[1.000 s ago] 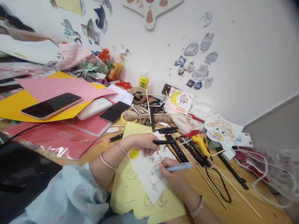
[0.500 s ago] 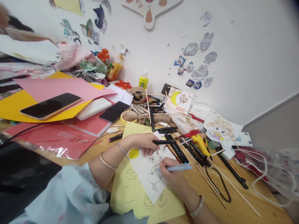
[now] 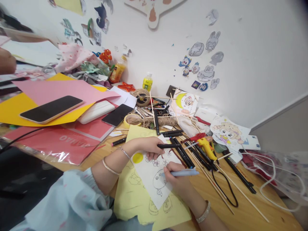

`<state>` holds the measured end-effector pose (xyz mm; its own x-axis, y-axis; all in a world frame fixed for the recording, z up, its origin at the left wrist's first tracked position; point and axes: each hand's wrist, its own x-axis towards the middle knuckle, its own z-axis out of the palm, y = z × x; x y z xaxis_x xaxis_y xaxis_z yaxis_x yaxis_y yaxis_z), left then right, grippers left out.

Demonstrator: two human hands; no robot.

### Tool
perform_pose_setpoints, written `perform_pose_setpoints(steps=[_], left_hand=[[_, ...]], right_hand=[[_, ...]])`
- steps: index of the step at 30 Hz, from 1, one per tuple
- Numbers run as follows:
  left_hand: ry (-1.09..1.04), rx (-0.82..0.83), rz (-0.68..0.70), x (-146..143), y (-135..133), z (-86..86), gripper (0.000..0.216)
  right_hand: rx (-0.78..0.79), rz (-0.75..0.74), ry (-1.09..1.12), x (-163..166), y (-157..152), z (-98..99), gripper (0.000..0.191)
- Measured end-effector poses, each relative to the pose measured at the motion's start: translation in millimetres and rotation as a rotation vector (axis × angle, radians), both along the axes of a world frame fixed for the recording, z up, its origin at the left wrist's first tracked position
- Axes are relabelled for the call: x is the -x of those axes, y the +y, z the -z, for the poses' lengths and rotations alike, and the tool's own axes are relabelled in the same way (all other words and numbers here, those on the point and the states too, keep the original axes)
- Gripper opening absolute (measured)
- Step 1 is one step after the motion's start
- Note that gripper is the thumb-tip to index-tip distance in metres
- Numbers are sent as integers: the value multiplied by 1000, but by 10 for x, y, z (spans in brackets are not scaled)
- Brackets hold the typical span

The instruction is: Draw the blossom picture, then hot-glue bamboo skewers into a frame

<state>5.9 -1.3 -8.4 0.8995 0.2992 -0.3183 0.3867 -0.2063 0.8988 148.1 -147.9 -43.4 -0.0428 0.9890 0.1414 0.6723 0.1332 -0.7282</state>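
Observation:
My right hand (image 3: 176,179) is closed round a light blue pen (image 3: 185,173), its tip down on a white sheet of paper (image 3: 149,183). Blossoms, a yellow circle and a rounded outlined figure are drawn on that sheet. Across the sheet's upper part rests my left hand (image 3: 151,147), with a black marker (image 3: 169,146) held in its fingers, cap end pointing right. Beneath the white sheet lies a larger yellow paper (image 3: 127,199) with pencil sketches, shoes among them.
Right of the paper lie several black markers (image 3: 184,155), a yellow glue gun (image 3: 207,148) and wooden sticks. Twine (image 3: 141,96) and tape stand behind. Phones (image 3: 51,109) and coloured papers cover the left side. Another person's hand (image 3: 7,61) shows at the far left.
Another person's hand has come lower into view at the left edge. My own hands stay almost where they were, the pen still on the white sheet.

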Motion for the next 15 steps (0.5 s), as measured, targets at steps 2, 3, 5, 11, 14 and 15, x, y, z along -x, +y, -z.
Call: perform_pose_setpoints(steps=[2, 3, 5, 11, 14, 15], left_hand=[[-4, -4, 3, 2, -1, -5, 14], [-5, -6, 3, 4, -2, -8, 13], [-4, -12, 3, 6, -7, -18, 13], [10, -15, -2, 6, -14, -29, 15], [12, -18, -5, 3, -12, -23, 16], [12, -18, -6, 2, -11, -20, 17]], right_hand=[[0, 13, -2, 0, 1, 2, 32], [1, 21, -1, -2, 1, 6, 32], [3, 29, 7, -9, 3, 18, 33], [-18, 31, 9, -28, 8, 48, 32], [-20, 32, 5, -32, 4, 55, 33], [-21, 31, 7, -34, 4, 58, 33]])
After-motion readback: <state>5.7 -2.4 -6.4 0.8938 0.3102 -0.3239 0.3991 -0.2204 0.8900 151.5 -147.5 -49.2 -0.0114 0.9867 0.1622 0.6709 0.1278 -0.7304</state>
